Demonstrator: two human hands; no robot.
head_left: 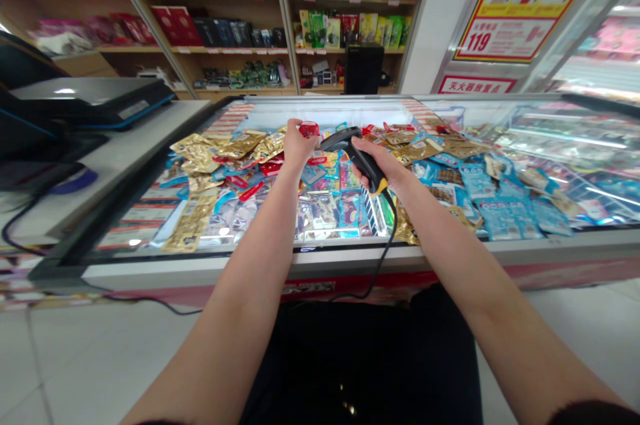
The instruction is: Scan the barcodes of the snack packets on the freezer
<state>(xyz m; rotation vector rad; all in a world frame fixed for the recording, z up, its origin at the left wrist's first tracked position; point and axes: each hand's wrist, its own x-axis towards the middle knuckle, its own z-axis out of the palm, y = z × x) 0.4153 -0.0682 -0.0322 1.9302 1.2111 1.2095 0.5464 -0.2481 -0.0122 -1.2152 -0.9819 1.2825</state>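
Barcode scanner just beside red packet above a shop chest freezer

Left hand pinches the packet between fingers and thumb at 12 o'clock; Right hand wraps the black-and-yellow grip, nose aimed toward 11 o'clock. Foil snack sachets lie heaped beneath. Black scanner cord drapes over the freezer's front edge at 6 o'clock; a snag there could jerk the scanner, and a loose pinch could drop the packet into the pile
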